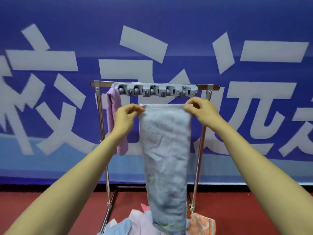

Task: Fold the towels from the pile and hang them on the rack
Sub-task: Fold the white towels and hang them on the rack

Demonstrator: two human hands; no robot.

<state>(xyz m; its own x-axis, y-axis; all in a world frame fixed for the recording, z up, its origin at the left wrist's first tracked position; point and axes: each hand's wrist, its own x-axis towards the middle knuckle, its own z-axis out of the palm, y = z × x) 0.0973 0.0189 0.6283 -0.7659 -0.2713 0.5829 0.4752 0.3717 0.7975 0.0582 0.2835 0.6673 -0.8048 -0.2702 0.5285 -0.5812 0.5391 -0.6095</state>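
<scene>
Fingers (136, 109) of left hand (125, 118) and right hand (201, 109) in pinch on top corners of grey towel (166, 150) (rack (101, 83) just behind)

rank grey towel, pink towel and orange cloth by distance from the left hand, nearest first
1. grey towel: pinched by the left hand at its top corner.
2. pink towel: hanging just behind that hand.
3. orange cloth: on the floor, lower right.

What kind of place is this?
Probably an indoor hall or staged work area: a large blue banner with white characters covers the wall, the floor is red, and a freestanding metal rack stands before it.
</scene>
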